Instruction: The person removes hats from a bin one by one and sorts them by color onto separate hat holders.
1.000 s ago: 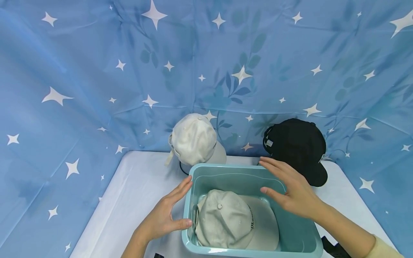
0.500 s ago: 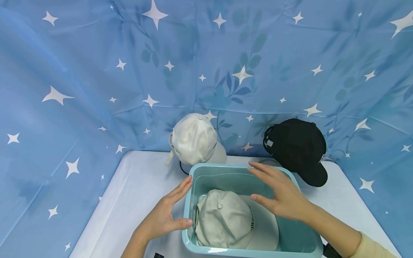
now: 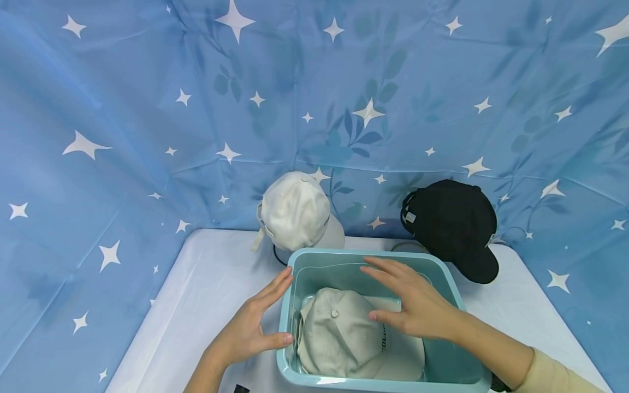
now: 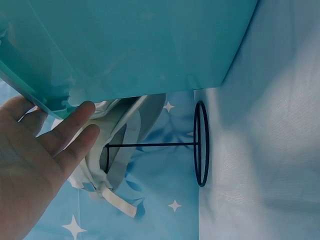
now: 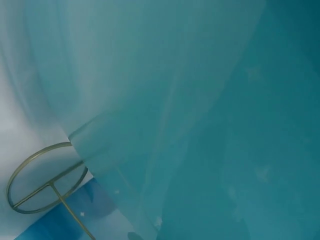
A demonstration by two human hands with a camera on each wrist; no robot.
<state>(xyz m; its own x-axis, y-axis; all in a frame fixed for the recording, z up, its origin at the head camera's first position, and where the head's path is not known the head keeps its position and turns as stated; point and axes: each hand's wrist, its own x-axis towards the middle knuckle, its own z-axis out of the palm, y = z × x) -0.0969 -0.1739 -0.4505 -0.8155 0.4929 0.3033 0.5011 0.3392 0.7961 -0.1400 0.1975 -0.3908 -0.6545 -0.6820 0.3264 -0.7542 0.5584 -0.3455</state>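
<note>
A light grey-green baseball cap (image 3: 339,333) lies crown up in a teal plastic bin (image 3: 454,357), its brim pointing right. My left hand (image 3: 253,325) is at the bin's left rim, fingers extended and thumb apart; the left wrist view has its fingertips right at the bin's outer side. Over the bin, my right hand (image 3: 417,305) reaches in from the right with fingers spread and nothing in them. Its thumb overlaps the cap's front in the head view. The right wrist view is mostly filled by the teal wall, with the hand out of sight.
Behind the bin, a white cap (image 3: 295,210) sits on a thin black wire stand (image 4: 201,145). A black cap (image 3: 449,224) is at the back right, near a gold-coloured ring base (image 5: 37,170). A blue starred curtain (image 3: 147,109) hangs behind the white table (image 3: 196,273).
My right hand has moved left and slightly down, from the bin's right side to over the cap's brim. The left hand, bin and caps stay in place.
</note>
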